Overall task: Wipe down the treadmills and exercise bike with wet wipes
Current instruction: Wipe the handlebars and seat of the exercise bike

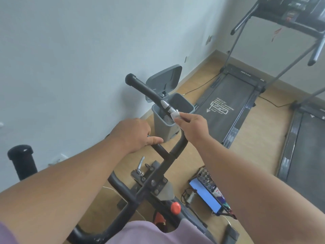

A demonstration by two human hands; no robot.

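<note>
wipe sits pinched in my right hand, pressed against the bike's handlebar just below its silver sensor. my left hand grips the lower black bar of the same handlebar, fingers curled over it and thumb lying along it. the other grip stands at the far left, near the wall. a red knob shows on the frame below, close to my purple shirt.

behind the handlebar a grey bin stands on the floor by the wall, its lid tipped up. one treadmill lies beyond the bin, its belt printed with white lettering, rails rising to a console at the top right. a second treadmill lies along the right edge. on the floor to the right of the bike, a phone with a blue screen leans in a stand, with a patterned case just beside it.
</note>
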